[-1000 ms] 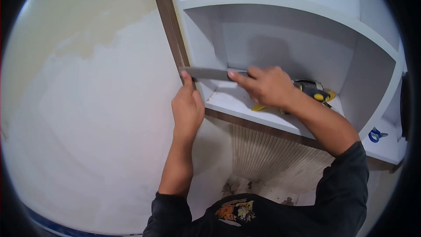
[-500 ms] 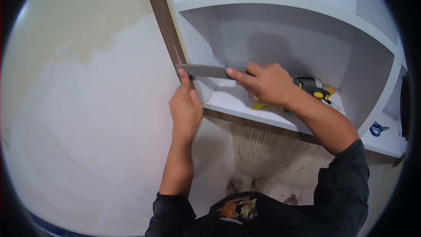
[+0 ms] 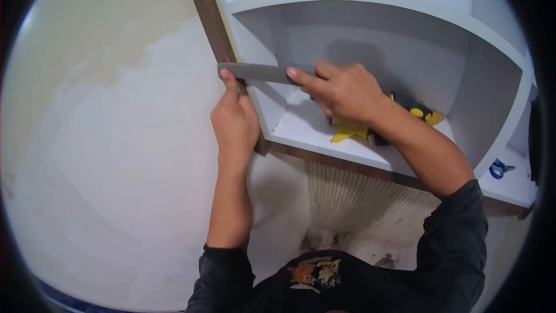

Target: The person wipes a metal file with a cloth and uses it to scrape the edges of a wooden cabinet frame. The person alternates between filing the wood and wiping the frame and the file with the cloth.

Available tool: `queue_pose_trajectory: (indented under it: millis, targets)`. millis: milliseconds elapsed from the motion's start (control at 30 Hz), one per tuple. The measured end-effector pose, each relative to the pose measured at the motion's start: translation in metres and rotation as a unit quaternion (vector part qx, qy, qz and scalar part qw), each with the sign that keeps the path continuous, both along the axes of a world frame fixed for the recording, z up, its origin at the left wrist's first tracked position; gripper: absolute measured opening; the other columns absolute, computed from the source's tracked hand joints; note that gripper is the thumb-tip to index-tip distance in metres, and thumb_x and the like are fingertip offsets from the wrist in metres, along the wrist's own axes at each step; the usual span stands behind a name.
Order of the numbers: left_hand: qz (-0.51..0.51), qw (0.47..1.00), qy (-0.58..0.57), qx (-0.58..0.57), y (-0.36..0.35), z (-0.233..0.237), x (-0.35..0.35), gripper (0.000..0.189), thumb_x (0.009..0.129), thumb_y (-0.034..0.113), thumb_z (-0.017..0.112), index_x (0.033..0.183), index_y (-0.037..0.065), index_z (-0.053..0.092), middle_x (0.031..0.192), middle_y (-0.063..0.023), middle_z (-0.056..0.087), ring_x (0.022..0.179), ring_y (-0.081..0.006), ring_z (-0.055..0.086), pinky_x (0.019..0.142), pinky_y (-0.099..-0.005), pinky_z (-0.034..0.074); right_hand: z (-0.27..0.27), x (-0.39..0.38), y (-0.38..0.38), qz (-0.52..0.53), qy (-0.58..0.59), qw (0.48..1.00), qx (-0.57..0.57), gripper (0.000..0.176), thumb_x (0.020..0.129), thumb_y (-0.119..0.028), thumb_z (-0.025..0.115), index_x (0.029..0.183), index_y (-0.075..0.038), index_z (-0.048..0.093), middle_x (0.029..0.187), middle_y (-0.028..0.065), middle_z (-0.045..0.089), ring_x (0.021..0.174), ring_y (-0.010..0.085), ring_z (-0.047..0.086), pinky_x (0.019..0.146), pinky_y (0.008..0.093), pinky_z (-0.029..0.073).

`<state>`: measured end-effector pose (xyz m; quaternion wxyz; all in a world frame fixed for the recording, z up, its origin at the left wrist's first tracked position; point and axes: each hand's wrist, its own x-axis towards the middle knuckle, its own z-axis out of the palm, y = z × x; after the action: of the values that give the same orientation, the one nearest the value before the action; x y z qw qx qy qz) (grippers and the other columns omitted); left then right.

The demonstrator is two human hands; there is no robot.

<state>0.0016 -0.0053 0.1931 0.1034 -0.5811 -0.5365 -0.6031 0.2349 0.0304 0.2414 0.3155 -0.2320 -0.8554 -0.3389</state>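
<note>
**Both hands on a flat grey bar at the cabinet's edge**

At the bottom of the frame, the dark shirt point(image 3: 376, 287) carries a colourful print point(image 3: 315, 272); no lettering on it is readable. Farther out, near the centre, the right hand point(image 3: 347, 94) is wrapped round one end of a flat grey bar point(image 3: 260, 73), probably a file, with a finger extended along it. The left hand point(image 3: 236, 123), left of centre, has one digit at the bar's tip; its other fingers are largely hidden, so I cannot tell whether it pinches.

The bar lies across the brown edge strip point(image 3: 209, 14). Good handling here likely means steady, even pressure from both ends, the bar kept flat rather than rocked, and the guiding digit clear of the edge.

Beyond the right hand, on the white shelf point(image 3: 298, 130), sit a yellow piece point(image 3: 349, 131) and a black-and-yellow tool point(image 3: 418, 110), partly hidden, with no legible brand. At the right, the blue-handled tool point(image 3: 499, 168) shows no readable label.
</note>
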Motion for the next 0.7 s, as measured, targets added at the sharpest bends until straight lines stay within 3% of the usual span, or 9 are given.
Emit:
queue_pose_trajectory:
  millis: [67,167,267,300,433,533,567,667,700]
  targets:
    - [0.010,0.997,0.058,0.046,0.004,-0.019,-0.003,0.045,0.097,0.006,0.045,0.140,-0.003,0.055,0.061,-0.0153,0.048,0.054,-0.0175,0.045,0.057,-0.0300,0.045,-0.018,0.006,-0.002,0.003,0.000,1.000,-0.014,0.061,0.088,-0.019,0.070,0.145,-0.030,0.054,0.078,0.0048,0.056,0.055,0.0269,0.059,0.048,0.0399,0.049]
    - [0.025,0.995,0.085,0.043,0.000,-0.010,-0.002,0.045,0.095,0.004,0.046,0.138,-0.008,0.055,0.068,-0.0249,0.059,0.058,-0.0378,0.059,0.061,-0.0425,0.050,-0.008,0.002,0.003,0.014,0.002,1.000,-0.003,0.060,0.087,-0.019,0.071,0.144,-0.030,0.055,0.077,0.0044,0.056,0.054,0.0263,0.059,0.047,0.0395,0.049]
    - [0.007,0.997,-0.030,-0.066,-0.017,0.020,0.009,0.047,0.094,0.004,0.046,0.138,-0.006,0.056,0.069,-0.0253,0.059,0.060,-0.0373,0.060,0.063,-0.0420,0.051,-0.005,0.002,-0.011,0.000,0.015,0.999,-0.031,0.054,0.090,-0.021,0.067,0.142,-0.032,0.057,0.080,0.0055,0.058,0.057,0.0279,0.062,0.049,0.0415,0.051]
    - [0.002,1.000,-0.009,-0.018,-0.010,0.008,0.004,0.047,0.094,0.004,0.046,0.139,-0.005,0.056,0.069,-0.0250,0.059,0.060,-0.0369,0.061,0.063,-0.0412,0.050,-0.001,0.001,-0.013,-0.007,0.018,0.999,-0.040,0.052,0.091,-0.022,0.065,0.141,-0.033,0.058,0.081,0.0061,0.060,0.058,0.0289,0.064,0.050,0.0426,0.053]
    - [0.047,0.996,0.065,0.031,-0.008,-0.005,0.003,0.048,0.095,0.007,0.045,0.140,-0.002,0.056,0.066,-0.0150,0.057,0.060,-0.0172,0.052,0.065,-0.0281,0.047,-0.010,0.006,-0.013,-0.007,0.004,1.000,-0.012,0.053,0.090,-0.022,0.070,0.140,-0.030,0.058,0.078,0.0043,0.057,0.054,0.0259,0.060,0.047,0.0398,0.050]
    - [0.029,0.997,-0.039,-0.061,-0.025,0.033,0.006,0.048,0.094,0.007,0.045,0.140,0.000,0.056,0.070,-0.0197,0.061,0.062,-0.0205,0.055,0.069,-0.0306,0.049,0.006,-0.008,-0.012,-0.006,0.033,0.999,-0.001,0.052,0.090,-0.024,0.070,0.140,-0.030,0.059,0.078,0.0049,0.058,0.054,0.0253,0.061,0.046,0.0398,0.050]
    - [0.029,0.998,-0.025,-0.046,-0.029,0.031,0.011,0.047,0.095,0.007,0.045,0.140,0.000,0.057,0.066,-0.0185,0.058,0.058,-0.0197,0.053,0.066,-0.0314,0.049,0.002,-0.003,-0.016,-0.014,0.025,0.999,-0.016,0.051,0.091,-0.023,0.067,0.140,-0.032,0.058,0.081,0.0062,0.059,0.058,0.0274,0.063,0.049,0.0414,0.051]
    - [0.007,0.997,0.056,0.052,-0.010,-0.008,0.001,0.049,0.094,0.007,0.047,0.141,-0.003,0.055,0.066,-0.0256,0.059,0.056,-0.0361,0.059,0.061,-0.0409,0.050,-0.004,0.003,-0.021,-0.039,0.000,0.998,-0.048,0.049,0.095,-0.021,0.061,0.141,-0.034,0.056,0.087,0.0089,0.063,0.065,0.0317,0.067,0.055,0.0446,0.054]
    - [0.032,0.997,0.063,0.015,-0.014,-0.003,-0.001,0.049,0.094,0.007,0.047,0.142,-0.003,0.054,0.068,-0.0256,0.060,0.059,-0.0362,0.060,0.064,-0.0402,0.051,-0.002,0.000,-0.021,-0.041,-0.004,0.998,-0.055,0.049,0.094,-0.020,0.061,0.141,-0.033,0.056,0.088,0.0091,0.063,0.065,0.0318,0.067,0.055,0.0448,0.054]
